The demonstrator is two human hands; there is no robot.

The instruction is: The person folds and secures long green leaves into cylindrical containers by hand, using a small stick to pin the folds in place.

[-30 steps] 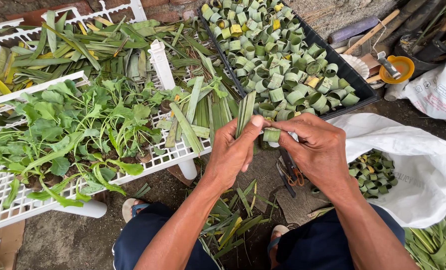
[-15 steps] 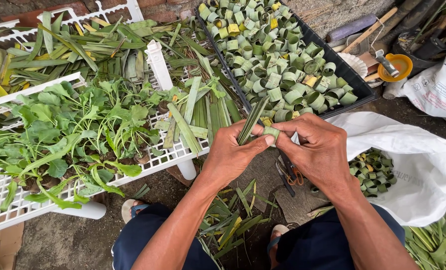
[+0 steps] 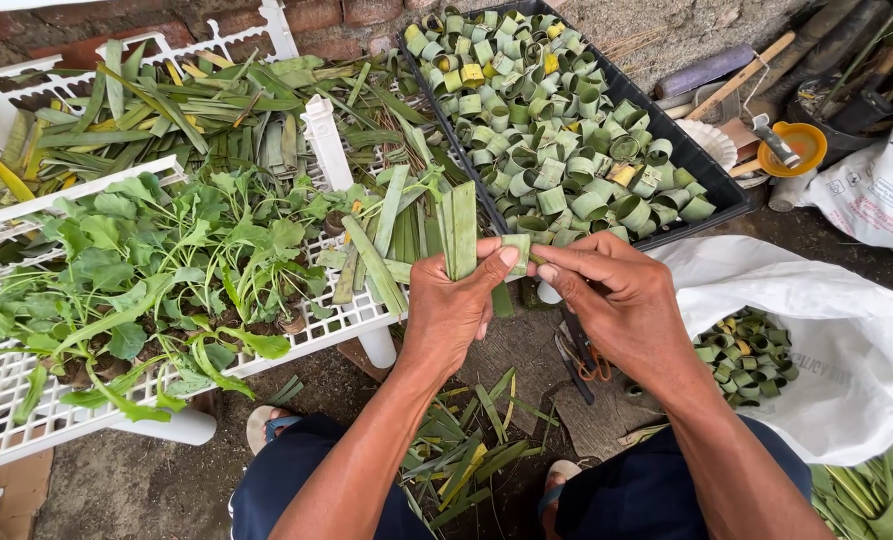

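Head view: the left hand pinches a bundle of long flat green leaf strips, upright and fanned above its thumb. The right hand has its fingers pressed on a small pale-green folded strip end, held between both hands above the dirt floor, just before the black tray of rolled leaf rings.
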